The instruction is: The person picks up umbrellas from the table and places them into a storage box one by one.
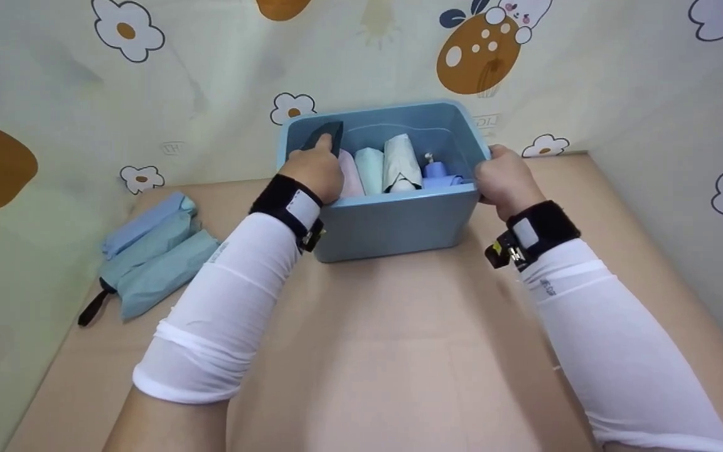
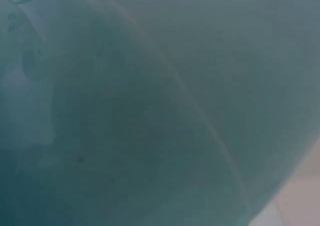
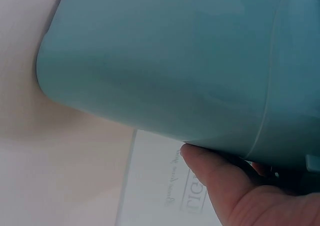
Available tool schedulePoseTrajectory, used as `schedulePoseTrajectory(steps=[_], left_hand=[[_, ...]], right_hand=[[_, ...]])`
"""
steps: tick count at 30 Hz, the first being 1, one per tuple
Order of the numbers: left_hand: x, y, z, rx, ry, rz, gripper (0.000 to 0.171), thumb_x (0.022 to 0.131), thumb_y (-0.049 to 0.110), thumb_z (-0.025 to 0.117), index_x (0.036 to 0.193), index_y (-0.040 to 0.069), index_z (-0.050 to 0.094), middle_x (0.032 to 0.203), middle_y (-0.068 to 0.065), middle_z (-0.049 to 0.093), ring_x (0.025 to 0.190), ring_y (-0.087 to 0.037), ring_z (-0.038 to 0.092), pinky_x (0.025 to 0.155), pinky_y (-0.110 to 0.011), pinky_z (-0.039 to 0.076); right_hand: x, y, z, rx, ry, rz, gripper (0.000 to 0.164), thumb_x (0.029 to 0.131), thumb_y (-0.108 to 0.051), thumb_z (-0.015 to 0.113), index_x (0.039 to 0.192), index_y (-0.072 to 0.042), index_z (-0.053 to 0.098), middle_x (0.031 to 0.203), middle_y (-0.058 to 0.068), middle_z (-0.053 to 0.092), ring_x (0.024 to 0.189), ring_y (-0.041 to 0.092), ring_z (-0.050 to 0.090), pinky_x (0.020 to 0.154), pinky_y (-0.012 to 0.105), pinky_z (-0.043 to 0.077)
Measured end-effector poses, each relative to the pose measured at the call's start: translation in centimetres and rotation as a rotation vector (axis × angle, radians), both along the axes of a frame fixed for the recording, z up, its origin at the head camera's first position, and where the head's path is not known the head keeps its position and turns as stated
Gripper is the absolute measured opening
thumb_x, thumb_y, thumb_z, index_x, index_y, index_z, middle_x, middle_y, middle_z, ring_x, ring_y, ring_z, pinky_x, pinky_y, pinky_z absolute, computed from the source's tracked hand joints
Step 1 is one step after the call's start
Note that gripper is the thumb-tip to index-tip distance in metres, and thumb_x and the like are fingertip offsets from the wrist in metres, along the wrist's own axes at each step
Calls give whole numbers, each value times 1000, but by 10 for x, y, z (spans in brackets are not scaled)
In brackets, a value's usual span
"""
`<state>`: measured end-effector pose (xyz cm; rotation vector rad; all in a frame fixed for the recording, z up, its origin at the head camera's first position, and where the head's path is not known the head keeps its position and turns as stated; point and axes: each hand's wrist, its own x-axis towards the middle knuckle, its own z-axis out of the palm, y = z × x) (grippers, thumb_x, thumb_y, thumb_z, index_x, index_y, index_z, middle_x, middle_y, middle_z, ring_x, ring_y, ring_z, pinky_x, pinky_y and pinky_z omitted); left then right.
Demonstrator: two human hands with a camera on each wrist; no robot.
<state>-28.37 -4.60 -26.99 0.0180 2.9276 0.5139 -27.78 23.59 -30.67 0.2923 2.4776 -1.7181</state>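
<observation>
A blue-grey plastic bin (image 1: pixel 393 229) stands near the back wall. Inside are rolled, folded umbrellas: a pink one (image 1: pixel 350 174), a mint one (image 1: pixel 369 169), a white patterned one (image 1: pixel 402 164) and a blue one (image 1: pixel 442 181). My left hand (image 1: pixel 314 171) reaches over the bin's front left corner, holding a dark green umbrella (image 1: pixel 337 138) with the index finger stretched along it; the thumb is hidden. At the bin's right end my right hand (image 1: pixel 510 179) grips the rim, its thumb (image 3: pixel 215 171) against the outer wall in the right wrist view. The left wrist view holds mostly blurred bin wall (image 2: pixel 150 111).
Several folded umbrellas (image 1: pixel 154 251) in blue and grey-green lie side by side on the left of the brown table (image 1: pixel 386 358), one with a black strap (image 1: pixel 93 307). A wall covering printed with flowers (image 1: pixel 211 107) rises directly behind the bin.
</observation>
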Motion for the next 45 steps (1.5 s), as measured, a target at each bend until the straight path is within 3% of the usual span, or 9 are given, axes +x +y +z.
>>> schedulePoseTrajectory(steps=[7,17,20,22,25,28,39,42,45], left_hand=[[-2,1,0,-102,-14,-53,66,108,22,34,169,10,14,167,-25,37,152,-44,38,120,-58,40],[-3,3,-2,-133,-46,-76,68,108,26,38,167,0,14,166,-26,38,154,-44,37,122,-57,37],[-3,3,-2,-143,-40,-101,65,109,25,38,164,-6,21,158,-28,48,133,-41,59,108,-49,51],[-3,2,-2,-154,-37,-125,56,108,23,38,156,-7,41,144,-26,61,111,-36,65,90,-43,54],[-2,1,-2,-169,-39,-151,42,107,19,42,130,-3,69,113,-18,69,86,-29,59,73,-37,46],[-2,1,-1,-188,-44,-159,36,105,17,44,106,2,77,95,-12,65,81,-27,57,72,-36,43],[-2,1,2,-314,-99,-168,39,104,20,43,120,4,75,116,-14,71,98,-30,63,83,-40,51],[-2,1,2,-295,-112,-149,39,105,21,44,123,4,75,117,-14,71,99,-30,63,87,-42,52],[-1,0,0,-233,-66,-102,36,105,20,46,116,4,76,109,-14,71,93,-30,65,82,-41,53]], right_hand=[[0,0,-1,-33,52,-7,68,88,5,34,156,5,37,160,24,42,141,39,47,111,58,48],[0,1,0,-32,28,-7,69,90,5,35,160,3,32,164,23,38,148,41,44,115,58,45],[0,1,0,-24,27,-9,69,91,5,36,160,3,31,165,23,38,148,42,43,115,58,45],[0,0,0,-21,24,-11,70,91,5,36,160,3,31,165,23,38,148,42,43,115,58,46],[0,0,1,-16,16,-13,71,91,5,36,161,2,30,166,22,36,149,42,42,115,58,45],[0,0,1,-13,13,-13,71,90,5,36,161,2,30,166,22,36,149,42,41,116,58,44],[1,-2,0,-18,38,-6,68,91,3,35,159,4,33,163,22,41,143,38,46,112,56,48],[1,-2,0,-14,34,-8,68,91,3,35,159,4,32,163,22,40,143,38,46,112,57,48],[0,-2,0,-15,30,-5,69,91,3,36,160,4,31,164,22,39,145,39,45,112,58,47]])
